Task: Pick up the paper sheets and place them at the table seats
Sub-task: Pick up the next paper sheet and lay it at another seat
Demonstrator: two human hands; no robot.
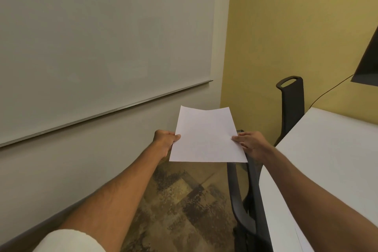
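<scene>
White paper sheets (206, 137) are held flat in front of me, above the carpet and left of the white table (327, 159). My left hand (165, 141) pinches the left edge with its thumb on top. On the right edge, my right hand (250, 143) grips the sheets the same way. How many sheets are in the stack cannot be told. Another sheet (304, 239) lies on the table near its front edge, at the bottom right.
A dark chair (291, 104) stands at the table's far end and another chair (245, 200) is pushed in at its left side. A whiteboard (92, 37) covers the left wall. A dark screen (368, 67) hangs at the right.
</scene>
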